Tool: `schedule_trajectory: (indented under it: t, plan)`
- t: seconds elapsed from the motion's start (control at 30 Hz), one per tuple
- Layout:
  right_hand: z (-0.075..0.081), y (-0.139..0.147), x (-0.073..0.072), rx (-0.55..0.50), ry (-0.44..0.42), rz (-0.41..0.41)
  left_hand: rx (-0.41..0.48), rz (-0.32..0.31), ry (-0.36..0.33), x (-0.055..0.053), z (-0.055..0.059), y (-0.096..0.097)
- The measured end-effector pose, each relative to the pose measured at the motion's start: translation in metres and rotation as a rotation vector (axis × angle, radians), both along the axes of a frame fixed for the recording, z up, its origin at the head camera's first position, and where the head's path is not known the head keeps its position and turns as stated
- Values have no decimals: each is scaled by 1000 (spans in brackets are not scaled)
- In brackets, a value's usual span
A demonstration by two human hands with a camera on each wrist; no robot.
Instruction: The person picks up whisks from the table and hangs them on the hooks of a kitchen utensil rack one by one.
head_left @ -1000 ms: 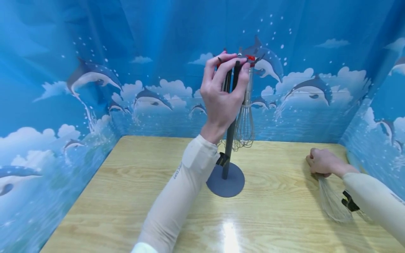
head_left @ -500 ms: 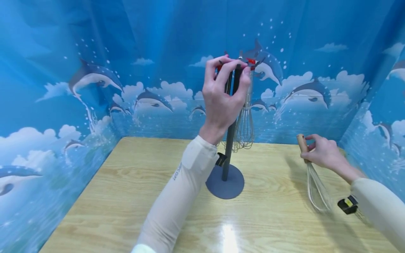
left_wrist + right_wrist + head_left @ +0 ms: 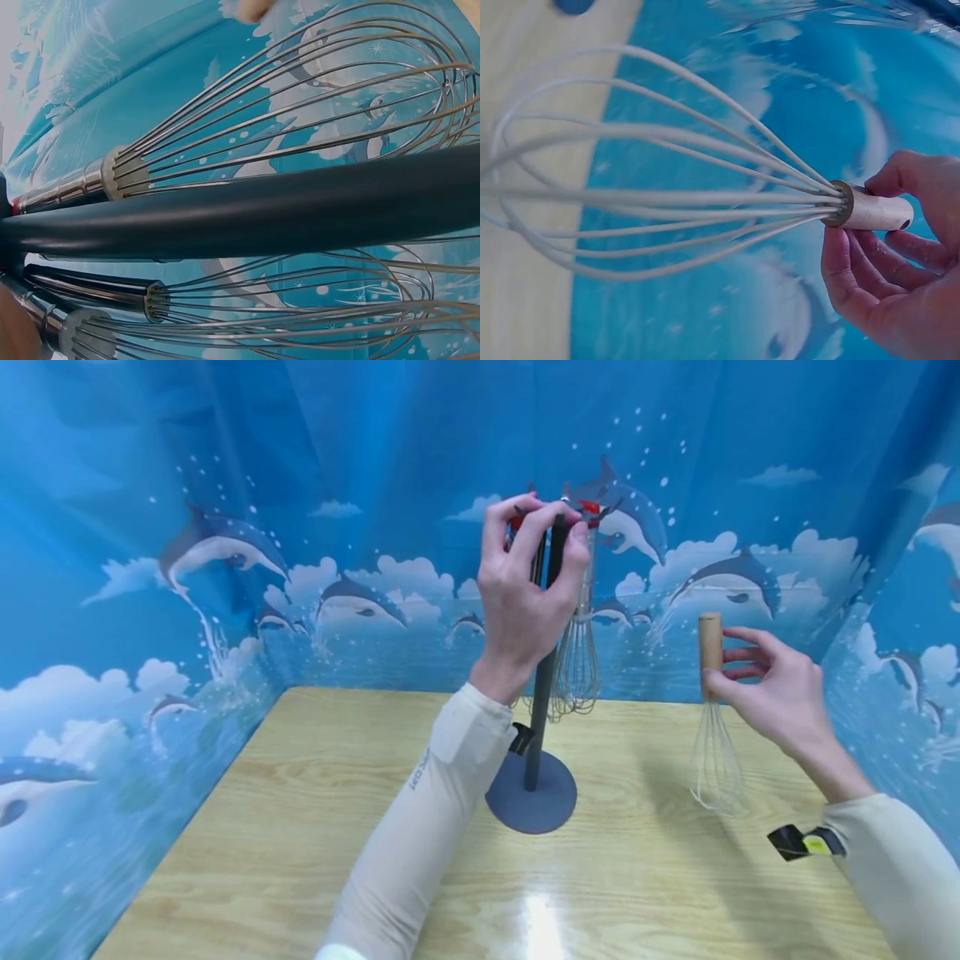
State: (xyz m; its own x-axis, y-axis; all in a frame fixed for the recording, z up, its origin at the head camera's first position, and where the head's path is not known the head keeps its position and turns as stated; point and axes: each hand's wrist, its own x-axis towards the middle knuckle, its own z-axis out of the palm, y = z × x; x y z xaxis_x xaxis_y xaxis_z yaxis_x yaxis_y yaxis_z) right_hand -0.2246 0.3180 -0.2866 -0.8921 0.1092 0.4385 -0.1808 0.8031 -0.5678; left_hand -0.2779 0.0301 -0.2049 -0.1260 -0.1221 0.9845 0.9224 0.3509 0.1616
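Observation:
My left hand (image 3: 525, 581) curls its fingers round the top of a dark upright stand (image 3: 542, 710) with a round base. Several metal whisks hang from the stand; one wire whisk (image 3: 576, 672) shows right of the pole. In the left wrist view, hanging whisks (image 3: 67, 187) lie on both sides of the dark pole (image 3: 285, 206). Over the right side of the table, my right hand (image 3: 783, 693) pinches the short wooden handle of a whisk between thumb and fingers. This whisk (image 3: 870, 212) has pale, coated-looking wires, which point down in the head view.
The wooden table (image 3: 285, 827) ends at a blue dolphin-print curtain (image 3: 420, 527) behind and at both sides. The stand's round base (image 3: 532, 810) rests near the table's middle. Red parts (image 3: 590, 508) show at the stand's top.
My right hand has lifted the wooden-handled whisk from the table's right side, moved it up and left, and turned it upright. My left hand stays at the stand's top.

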Motion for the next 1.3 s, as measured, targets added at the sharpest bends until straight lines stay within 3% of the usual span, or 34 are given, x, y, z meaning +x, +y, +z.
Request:
schedule_trajectory:
  t: [0.3,0.6,1.3]
  plan:
    - [30,-31,13,-214,187,78,-12,4,-5,-1,1,-1]
    - [60,-64,20,-301,316,139,-20,0,-16,-2,2,-2]
    - [89,-100,22,-346,381,234,-3,12,-42,-1,1,-1]
